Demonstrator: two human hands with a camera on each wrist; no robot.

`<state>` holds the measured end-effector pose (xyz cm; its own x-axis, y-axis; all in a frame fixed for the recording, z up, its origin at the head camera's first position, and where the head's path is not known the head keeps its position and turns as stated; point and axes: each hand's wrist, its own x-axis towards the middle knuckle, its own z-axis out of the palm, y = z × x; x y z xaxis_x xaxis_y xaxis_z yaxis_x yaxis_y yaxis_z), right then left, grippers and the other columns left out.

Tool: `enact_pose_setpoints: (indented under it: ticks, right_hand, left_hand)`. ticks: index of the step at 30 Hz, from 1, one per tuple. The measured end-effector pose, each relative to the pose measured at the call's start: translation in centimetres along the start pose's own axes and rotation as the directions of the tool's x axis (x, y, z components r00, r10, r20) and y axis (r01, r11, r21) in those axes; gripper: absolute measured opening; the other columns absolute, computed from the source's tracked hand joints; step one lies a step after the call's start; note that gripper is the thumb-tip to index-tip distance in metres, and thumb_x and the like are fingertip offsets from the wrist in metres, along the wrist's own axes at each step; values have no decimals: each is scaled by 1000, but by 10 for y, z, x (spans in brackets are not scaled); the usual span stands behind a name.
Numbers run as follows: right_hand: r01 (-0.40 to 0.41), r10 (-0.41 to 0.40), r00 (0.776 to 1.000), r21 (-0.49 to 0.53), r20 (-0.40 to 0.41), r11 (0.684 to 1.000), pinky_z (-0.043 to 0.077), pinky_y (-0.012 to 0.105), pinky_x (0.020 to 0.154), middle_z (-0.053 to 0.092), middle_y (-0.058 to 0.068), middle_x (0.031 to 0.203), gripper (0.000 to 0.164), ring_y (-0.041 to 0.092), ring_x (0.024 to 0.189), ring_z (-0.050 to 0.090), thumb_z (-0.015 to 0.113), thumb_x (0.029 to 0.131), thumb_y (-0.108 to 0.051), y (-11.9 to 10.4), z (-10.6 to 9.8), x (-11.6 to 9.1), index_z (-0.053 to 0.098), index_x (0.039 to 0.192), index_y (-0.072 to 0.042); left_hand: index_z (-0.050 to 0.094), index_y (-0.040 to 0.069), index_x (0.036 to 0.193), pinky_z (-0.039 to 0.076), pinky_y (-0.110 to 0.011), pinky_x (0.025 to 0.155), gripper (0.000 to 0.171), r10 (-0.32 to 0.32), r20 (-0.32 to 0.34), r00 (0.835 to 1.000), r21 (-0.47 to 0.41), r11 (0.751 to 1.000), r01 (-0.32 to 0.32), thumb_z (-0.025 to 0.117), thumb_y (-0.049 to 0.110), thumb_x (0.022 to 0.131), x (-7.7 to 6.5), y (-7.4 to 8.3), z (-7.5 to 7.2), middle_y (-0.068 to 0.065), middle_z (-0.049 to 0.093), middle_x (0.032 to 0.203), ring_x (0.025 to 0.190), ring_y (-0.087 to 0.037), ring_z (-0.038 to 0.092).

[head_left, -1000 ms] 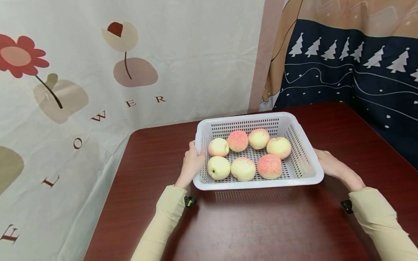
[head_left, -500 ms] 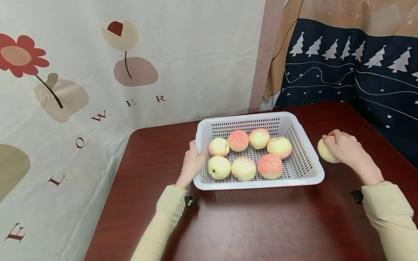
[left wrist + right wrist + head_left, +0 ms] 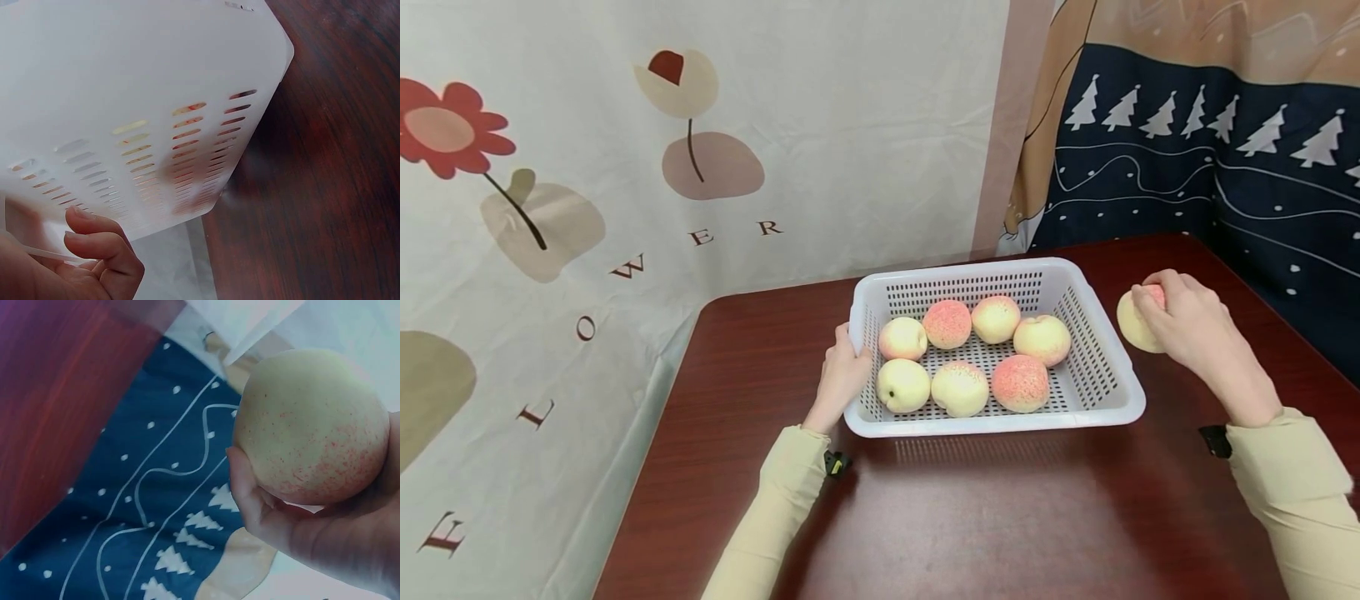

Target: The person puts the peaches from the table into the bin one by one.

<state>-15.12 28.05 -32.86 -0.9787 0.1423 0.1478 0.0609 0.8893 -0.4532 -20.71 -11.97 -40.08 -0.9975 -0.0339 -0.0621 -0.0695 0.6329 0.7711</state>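
A white perforated plastic basket (image 3: 985,426) stands on the dark red-brown table with several peaches in it, among them a red one (image 3: 1019,383) and a pale yellow one (image 3: 903,386). My left hand (image 3: 838,377) grips the basket's left rim; in the left wrist view its curled fingers (image 3: 103,250) hook over the edge. To the right of the basket, my right hand (image 3: 1198,325) holds a yellow and pink peach (image 3: 1137,323) off the table. Up close in the right wrist view, that peach (image 3: 312,425) sits between thumb and fingers.
The wooden table (image 3: 970,517) extends around the basket on all sides. Behind it hangs a pale curtain (image 3: 865,150) with flower prints. A dark blue cloth (image 3: 1150,183) with white trees hangs at the right.
My right hand has left the basket's right side and now holds a peach beside it, raised slightly up and left over the last half second. The left hand and basket have stayed put.
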Motion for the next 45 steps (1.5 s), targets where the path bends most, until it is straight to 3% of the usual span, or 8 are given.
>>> enact_pose_setpoints:
  ticks: [8, 17, 25, 29, 34, 40, 45]
  right_hand:
    - [102, -102, 995, -3, 7, 995, 45, 57, 77, 48, 28, 112, 50, 41, 91, 45, 34, 99, -37, -26, 7, -8, 46, 124, 6]
    - [256, -249, 967, -159, 60, 954, 49, 59, 74, 55, 25, 115, 45, 40, 98, 51, 41, 97, -36, -46, 24, -18, 51, 121, 0]
    - [423, -406, 906, -244, 117, 873, 52, 53, 68, 59, 20, 112, 39, 36, 97, 52, 53, 92, -33, -43, 39, -19, 59, 115, -3]
    - [511, -486, 860, -253, 157, 822, 53, 52, 70, 59, 18, 113, 41, 36, 101, 53, 65, 86, -33, -42, 42, -19, 61, 114, -3]
    - [567, -534, 823, -253, 192, 784, 52, 47, 68, 61, 13, 107, 36, 33, 97, 54, 70, 81, -31, -42, 48, -20, 64, 108, -7]
    - [556, -511, 829, -241, 229, 795, 49, 41, 64, 61, 8, 101, 29, 27, 89, 54, 69, 78, -27, -43, 54, -22, 64, 102, -10]
    - [521, -464, 849, -244, 254, 818, 37, 29, 51, 53, 2, 82, 28, 17, 67, 48, 72, 77, -33, -45, 52, -24, 59, 88, -11]
  left_hand:
    - [28, 11, 145, 55, -38, 68, 54, -1, 5, 1000, -12, 1000, 1, 47, 20, 95, -2, 1, -1, -24, 62, 115, 90, -32, 68]
    - [28, 11, 145, 55, -36, 65, 53, -8, 13, 1000, -13, 1000, 8, 46, 20, 95, -1, 1, -1, -24, 62, 115, 89, -32, 68]
    - [29, 11, 144, 54, -37, 67, 53, 1, 9, 1000, -7, 1000, -1, 46, 20, 95, 1, -1, 1, -24, 61, 116, 91, -32, 67]
    - [29, 11, 144, 54, -38, 69, 53, 0, 7, 1000, -3, 1000, 0, 47, 20, 95, 1, -1, 0, -24, 61, 116, 91, -32, 67]
    - [28, 11, 144, 55, -37, 68, 53, -2, 9, 1000, -4, 1000, 2, 46, 20, 95, 0, 0, 0, -24, 61, 116, 90, -32, 68]
    - [29, 12, 144, 55, -36, 67, 52, -8, 11, 1000, -11, 1000, 8, 46, 21, 96, -1, 1, 0, -23, 61, 116, 89, -32, 68]
    - [29, 12, 144, 56, -37, 66, 52, -5, 12, 1000, -9, 1000, 5, 46, 22, 96, -1, 1, 0, -23, 61, 116, 88, -32, 69]
